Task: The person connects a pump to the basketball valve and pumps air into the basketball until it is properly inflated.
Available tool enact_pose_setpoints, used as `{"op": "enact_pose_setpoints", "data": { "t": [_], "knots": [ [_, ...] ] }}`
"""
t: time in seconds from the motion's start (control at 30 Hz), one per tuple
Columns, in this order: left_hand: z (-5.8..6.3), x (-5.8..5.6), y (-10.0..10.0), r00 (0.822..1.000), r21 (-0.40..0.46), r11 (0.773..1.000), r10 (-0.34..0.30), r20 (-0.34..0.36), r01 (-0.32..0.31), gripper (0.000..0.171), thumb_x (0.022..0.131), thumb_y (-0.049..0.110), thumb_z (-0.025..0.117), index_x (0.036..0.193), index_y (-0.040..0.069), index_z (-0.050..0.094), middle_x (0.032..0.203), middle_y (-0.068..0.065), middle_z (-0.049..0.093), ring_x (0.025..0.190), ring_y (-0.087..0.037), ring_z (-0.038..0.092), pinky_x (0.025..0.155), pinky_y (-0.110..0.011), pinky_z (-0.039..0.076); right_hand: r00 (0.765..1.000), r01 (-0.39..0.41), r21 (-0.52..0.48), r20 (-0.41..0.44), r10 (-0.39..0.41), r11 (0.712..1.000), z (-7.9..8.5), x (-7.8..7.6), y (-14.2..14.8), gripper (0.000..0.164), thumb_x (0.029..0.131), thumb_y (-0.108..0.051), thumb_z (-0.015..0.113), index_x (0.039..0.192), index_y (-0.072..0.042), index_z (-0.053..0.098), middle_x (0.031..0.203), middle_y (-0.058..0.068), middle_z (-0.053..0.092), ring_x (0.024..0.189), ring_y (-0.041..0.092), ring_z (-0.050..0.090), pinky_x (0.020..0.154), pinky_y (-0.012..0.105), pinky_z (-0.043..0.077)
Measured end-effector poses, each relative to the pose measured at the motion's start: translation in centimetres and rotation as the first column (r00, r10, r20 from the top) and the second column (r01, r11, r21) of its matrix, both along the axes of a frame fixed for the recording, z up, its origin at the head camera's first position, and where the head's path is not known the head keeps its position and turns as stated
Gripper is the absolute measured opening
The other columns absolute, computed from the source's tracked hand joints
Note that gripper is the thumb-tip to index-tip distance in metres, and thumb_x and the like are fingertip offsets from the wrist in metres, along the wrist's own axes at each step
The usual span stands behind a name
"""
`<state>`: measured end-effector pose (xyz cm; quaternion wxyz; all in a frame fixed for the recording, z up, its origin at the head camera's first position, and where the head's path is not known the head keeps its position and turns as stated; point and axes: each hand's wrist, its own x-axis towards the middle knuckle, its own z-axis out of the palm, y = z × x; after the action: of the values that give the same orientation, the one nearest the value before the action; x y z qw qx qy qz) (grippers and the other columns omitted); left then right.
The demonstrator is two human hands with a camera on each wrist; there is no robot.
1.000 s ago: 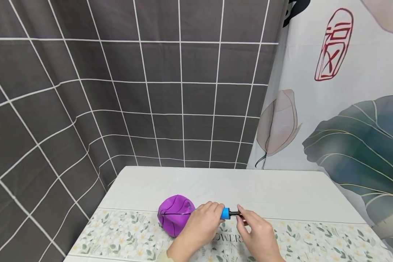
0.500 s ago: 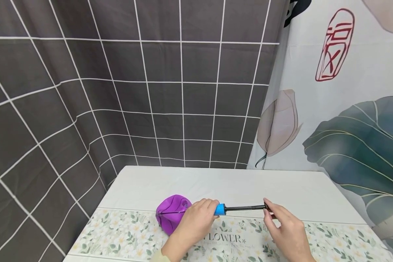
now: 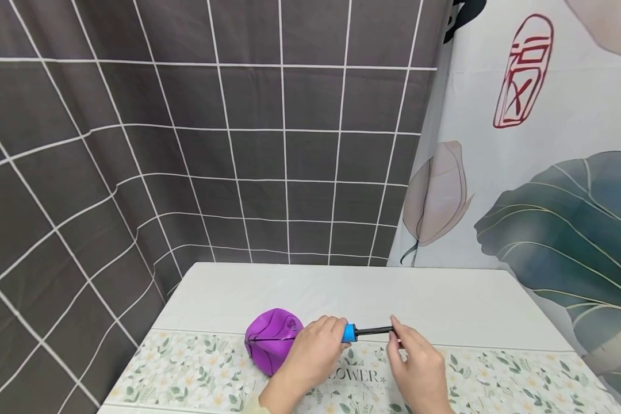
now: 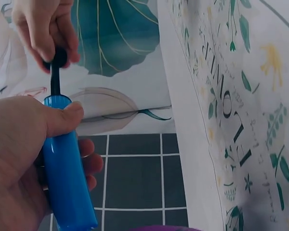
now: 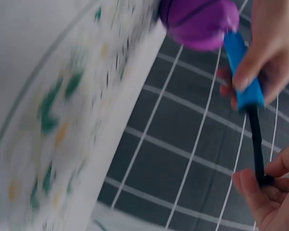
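A blue hand pump (image 4: 70,178) with a black rod lies across between both hands. My left hand (image 3: 315,351) wraps its fingers round the blue barrel, thumb along the side in the left wrist view. My right hand (image 3: 419,362) pinches the black handle (image 5: 266,180) at the rod's far end, and part of the rod (image 3: 374,330) shows out of the barrel. At the pump's other end sits a purple ball (image 3: 271,339), dented and partly slack, with dark lines on it. The right wrist view shows the pump's tip meeting the ball. My left hand hides part of the ball.
Both hands are over a white table (image 3: 352,287) with a floral printed strip (image 3: 186,368) along its front part. A dark grid-patterned curtain (image 3: 259,149) hangs behind and to the left, and a white leaf-printed cloth (image 3: 497,190) at the right.
My right hand first drew the pump's handle out to the right, then moved it back left, so less rod shows now than half a second ago. My left hand keeps its grip on the barrel.
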<state>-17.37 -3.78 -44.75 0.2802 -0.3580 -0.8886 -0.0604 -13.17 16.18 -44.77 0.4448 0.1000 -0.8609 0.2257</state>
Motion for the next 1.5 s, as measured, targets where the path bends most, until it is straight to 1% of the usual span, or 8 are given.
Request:
{"op": "enact_pose_setpoints", "data": {
  "t": [0.17,0.33,0.47,0.63,0.93,1.1,1.27,1.5],
  "knots": [
    [0.1,0.2,0.3,1.0,-0.026,1.0,0.009,0.003,-0.009,0.039,0.087,0.029,0.079,0.115,0.006,0.065,0.1,0.0,0.069,0.09,-0.012,0.065,0.077,-0.023,0.056,0.997,-0.064,0.01,0.052,0.064,0.998,-0.5,0.1,-2.1,0.037,0.074,0.011,0.079,0.11,0.006,0.073,0.091,0.012,0.076,0.065,0.011,0.071,0.057,0.01,0.054],
    [-0.1,0.1,0.0,0.999,0.008,0.999,-0.031,0.02,0.031,0.036,0.088,0.028,0.078,0.115,0.008,0.065,0.1,0.002,0.07,0.09,-0.01,0.066,0.078,-0.023,0.056,0.991,-0.116,0.001,0.067,0.115,0.993,-0.5,0.1,-1.9,0.038,0.071,0.007,0.084,0.108,0.001,0.075,0.091,0.006,0.076,0.067,0.009,0.071,0.06,0.01,0.054],
    [-0.2,0.0,-0.5,0.998,0.028,0.998,-0.053,0.038,0.052,0.034,0.088,0.027,0.078,0.114,0.01,0.065,0.099,0.003,0.069,0.088,-0.01,0.066,0.078,-0.022,0.056,0.993,-0.105,0.018,0.047,0.104,0.994,-0.3,0.1,-0.4,0.038,0.071,0.005,0.083,0.107,-0.001,0.076,0.091,0.004,0.077,0.069,0.008,0.071,0.062,0.013,0.056],
    [-0.2,-0.3,-1.1,0.996,0.021,1.0,-0.022,0.082,0.02,0.035,0.09,0.028,0.076,0.117,0.009,0.064,0.101,0.002,0.07,0.092,-0.011,0.066,0.082,-0.023,0.056,0.998,-0.055,0.0,0.034,0.055,0.999,0.3,0.1,2.0,0.04,0.071,0.008,0.079,0.11,-0.001,0.076,0.095,0.007,0.077,0.071,0.016,0.073,0.066,0.013,0.056],
    [-0.1,-0.5,-1.3,0.999,0.031,0.999,-0.032,0.043,0.03,0.035,0.09,0.028,0.076,0.116,0.008,0.064,0.099,0.002,0.069,0.09,-0.011,0.066,0.081,-0.023,0.056,1.0,-0.02,-0.016,0.012,0.02,1.0,1.0,0.3,4.2,0.041,0.073,0.01,0.078,0.113,0.0,0.075,0.095,0.009,0.077,0.07,0.022,0.073,0.065,0.01,0.054],
    [0.2,-0.3,-1.3,0.997,0.026,1.0,-0.01,0.072,0.008,0.036,0.091,0.028,0.074,0.119,0.006,0.065,0.102,0.0,0.07,0.092,-0.012,0.066,0.083,-0.024,0.056,1.0,-0.005,-0.066,0.02,0.007,0.998,0.6,0.2,2.9,0.039,0.075,0.011,0.077,0.113,0.001,0.075,0.094,0.009,0.076,0.068,0.02,0.071,0.063,0.01,0.053],
    [0.2,-0.1,-1.0,0.999,0.013,1.0,0.003,0.036,-0.004,0.036,0.09,0.029,0.075,0.116,0.006,0.065,0.101,0.0,0.07,0.092,-0.012,0.065,0.082,-0.025,0.056,0.999,0.015,-0.064,0.034,-0.012,0.998,0.1,0.1,0.4,0.036,0.076,0.01,0.076,0.111,0.003,0.075,0.093,0.01,0.076,0.066,0.016,0.071,0.061,0.013,0.055],
    [0.3,0.2,0.1,1.0,-0.021,1.0,-0.011,-0.02,0.01,0.036,0.088,0.028,0.078,0.113,0.006,0.065,0.099,0.0,0.069,0.091,-0.012,0.065,0.079,-0.024,0.056,0.996,-0.065,-0.041,0.065,0.067,0.997,-0.5,0.2,-2.3,0.034,0.077,0.006,0.081,0.11,0.005,0.074,0.091,0.009,0.076,0.066,0.011,0.071,0.06,0.008,0.053]
  ]
}}
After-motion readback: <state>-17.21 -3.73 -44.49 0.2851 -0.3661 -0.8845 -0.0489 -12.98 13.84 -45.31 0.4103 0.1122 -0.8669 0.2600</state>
